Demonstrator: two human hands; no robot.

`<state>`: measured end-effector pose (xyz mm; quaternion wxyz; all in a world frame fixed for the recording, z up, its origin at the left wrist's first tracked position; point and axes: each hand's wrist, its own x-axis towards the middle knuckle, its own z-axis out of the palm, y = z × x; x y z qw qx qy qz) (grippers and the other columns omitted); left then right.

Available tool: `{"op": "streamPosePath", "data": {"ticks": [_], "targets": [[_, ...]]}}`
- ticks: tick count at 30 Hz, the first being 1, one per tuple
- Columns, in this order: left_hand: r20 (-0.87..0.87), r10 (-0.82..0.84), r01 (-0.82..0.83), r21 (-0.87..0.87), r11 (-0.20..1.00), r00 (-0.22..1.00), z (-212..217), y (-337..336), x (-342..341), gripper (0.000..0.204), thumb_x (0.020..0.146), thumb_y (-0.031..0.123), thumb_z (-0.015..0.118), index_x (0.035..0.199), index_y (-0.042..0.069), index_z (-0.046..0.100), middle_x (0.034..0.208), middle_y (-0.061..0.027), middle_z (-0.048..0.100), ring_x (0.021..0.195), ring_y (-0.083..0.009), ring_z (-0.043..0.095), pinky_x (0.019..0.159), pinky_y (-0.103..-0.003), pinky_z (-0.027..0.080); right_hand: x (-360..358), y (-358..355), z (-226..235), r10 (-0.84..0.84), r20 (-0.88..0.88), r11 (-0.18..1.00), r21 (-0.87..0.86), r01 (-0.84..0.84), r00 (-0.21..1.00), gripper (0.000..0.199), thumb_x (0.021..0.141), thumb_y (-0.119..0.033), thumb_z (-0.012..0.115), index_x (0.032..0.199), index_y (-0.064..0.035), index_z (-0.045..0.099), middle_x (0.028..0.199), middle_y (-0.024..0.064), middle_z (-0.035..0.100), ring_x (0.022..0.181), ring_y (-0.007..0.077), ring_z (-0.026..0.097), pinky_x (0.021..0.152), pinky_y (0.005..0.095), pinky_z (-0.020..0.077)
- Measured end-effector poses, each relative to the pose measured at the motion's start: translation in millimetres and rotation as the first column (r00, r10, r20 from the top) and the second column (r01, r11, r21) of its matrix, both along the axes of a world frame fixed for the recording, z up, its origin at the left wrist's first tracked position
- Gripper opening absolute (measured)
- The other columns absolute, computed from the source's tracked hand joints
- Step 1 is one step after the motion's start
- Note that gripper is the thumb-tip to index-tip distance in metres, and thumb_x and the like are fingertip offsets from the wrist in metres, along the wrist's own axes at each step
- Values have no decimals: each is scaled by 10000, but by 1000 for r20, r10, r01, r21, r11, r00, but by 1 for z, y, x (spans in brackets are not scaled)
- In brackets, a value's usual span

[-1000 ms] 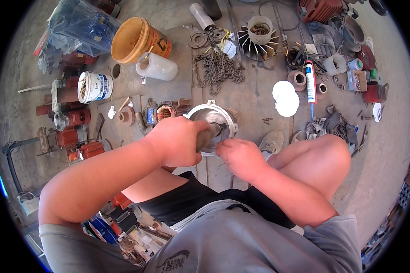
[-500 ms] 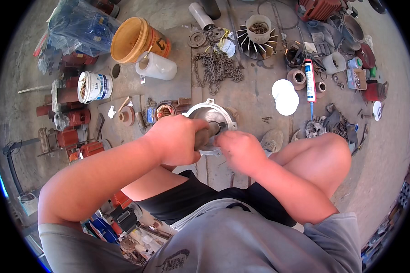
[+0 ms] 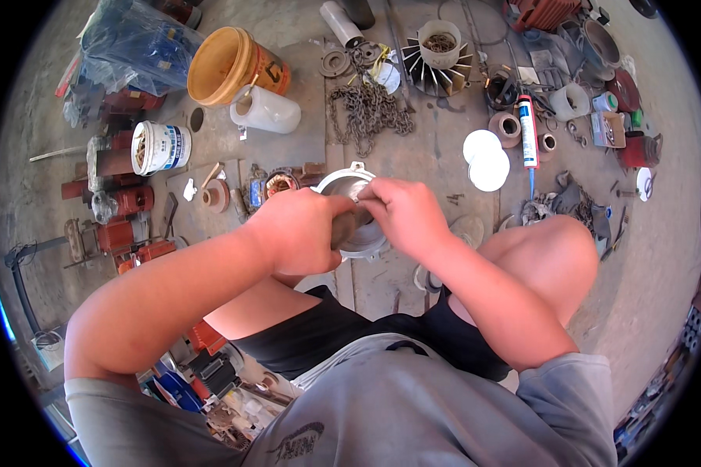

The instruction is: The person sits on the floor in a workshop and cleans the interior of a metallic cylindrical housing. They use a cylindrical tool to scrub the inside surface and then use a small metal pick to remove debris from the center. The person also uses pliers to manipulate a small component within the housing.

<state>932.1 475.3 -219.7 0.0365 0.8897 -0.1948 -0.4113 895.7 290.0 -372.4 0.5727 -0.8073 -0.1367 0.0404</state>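
My left hand [image 3: 292,229] is wrapped round a brownish-grey cylindrical metal part [image 3: 344,230]. This part is held above the open mouth of a light grey, round metal housing [image 3: 357,167] with lugs on its rim. The fingers of my right hand [image 3: 403,214] are pinched together at the far end of the part, above the housing. What they pinch, if anything, is hidden behind the fingers. Both hands cover much of the housing's inside.
A chain [image 3: 368,117] lies beyond the housing. An orange bucket [image 3: 241,70], a white jug [image 3: 269,111] and a white tub [image 3: 161,148] stand to the left. White discs [image 3: 488,165] and a sealant tube [image 3: 528,132] lie right. A copper-wound part [image 3: 282,184] sits near my left hand.
My right hand has moved up and slightly left, its fingers now pinched over the part's end, where a dark shaft showed before. My left hand keeps its hold.
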Motion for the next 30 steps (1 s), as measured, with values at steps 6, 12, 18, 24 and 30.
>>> {"op": "streamPosePath", "data": {"ticks": [6, 12, 18, 24, 30], "targets": [[-13, -44, 45, 43, 998, 999, 0, -1, 0, 594, 772, 286, 836, 1335, 128, 730, 1069, -206, 807, 1053, -416, 779, 952, -519, 637, 19, 15, -4, -70, -58, 992, -111, 63, 996, 146, 925, -138, 824, 1056, -84, 788, 1010, 133, 794, 952, 392, 760, 806, 506, 607], [-7, -57, 57, 29, 998, 998, 0, 0, 2, 606, 776, 285, 837, 1355, 148, 719, 1076, -203, 807, 1056, -422, 776, 971, -521, 629, 28, 28, -6, -159, -155, 985, -94, 146, 975, 210, 913, -156, 845, 1086, -52, 784, 1002, 154, 798, 913, 374, 777, 787, 463, 610], [-17, -55, 56, 36, 998, 998, 1, 0, 2, 606, 779, 288, 839, 1355, 141, 725, 1085, -206, 812, 1063, -422, 777, 977, -521, 628, 27, 32, -10, -153, -21, 964, -226, 144, 988, 153, 934, -159, 805, 1031, -61, 737, 1018, 147, 778, 887, 391, 761, 777, 495, 613], [-15, -52, 53, 26, 998, 999, 1, -2, 3, 616, 776, 287, 842, 1365, 141, 735, 1090, -207, 813, 1068, -425, 775, 980, -517, 628, 24, 32, -4, -147, 58, 960, -233, 157, 987, 136, 936, -146, 789, 1020, -79, 705, 1011, 138, 754, 901, 402, 746, 760, 504, 600], [-16, -32, 33, 33, 999, 999, 1, -1, 0, 627, 777, 286, 840, 1376, 133, 733, 1107, -215, 810, 1078, -431, 771, 984, -513, 627, -6, -3, 16, -15, 44, 985, -171, 23, 999, 105, 934, -138, 747, 989, -102, 665, 951, 110, 699, 894, 404, 723, 756, 521, 587]]}}
